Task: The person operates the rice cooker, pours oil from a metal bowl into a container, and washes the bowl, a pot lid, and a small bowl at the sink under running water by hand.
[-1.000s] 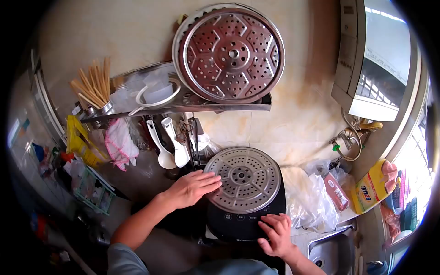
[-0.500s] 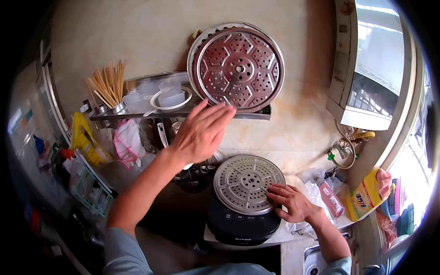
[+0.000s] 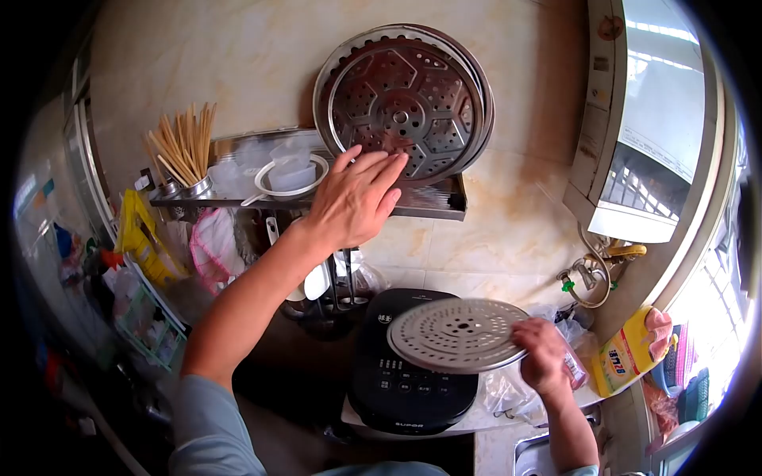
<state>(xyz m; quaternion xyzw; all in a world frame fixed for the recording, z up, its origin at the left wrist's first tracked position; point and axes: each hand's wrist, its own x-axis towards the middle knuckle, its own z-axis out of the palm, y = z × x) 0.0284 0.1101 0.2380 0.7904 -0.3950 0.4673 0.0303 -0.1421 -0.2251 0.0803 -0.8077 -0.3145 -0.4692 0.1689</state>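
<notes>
My right hand (image 3: 544, 355) grips the right rim of a round perforated metal steamer plate (image 3: 452, 335). The plate hangs tilted above a black electric cooker (image 3: 405, 393) with a touch panel. Higher up, my left hand (image 3: 353, 198) is open, fingers stretched out, in front of the lower edge of a larger steamer plate (image 3: 401, 119) with a honeycomb pattern. Whether the fingertips touch that plate I cannot tell. It leans on the wall, standing on a metal shelf (image 3: 429, 202), with at least one more round plate behind it.
On the shelf's left are chopsticks (image 3: 186, 151) in metal cups and a white strainer (image 3: 290, 178) with plastic tubs. Utensils hang below. At right stand a yellow detergent bottle (image 3: 627, 353), plastic bags (image 3: 508, 393) and a wall-mounted heater (image 3: 651, 135). A sink (image 3: 532, 454) lies at bottom right.
My right hand has lifted the smaller plate off the cooker and tilted it, moving it right. The honeycomb plate has shifted slightly left and up, leaning differently against those behind. My left hand stays near it.
</notes>
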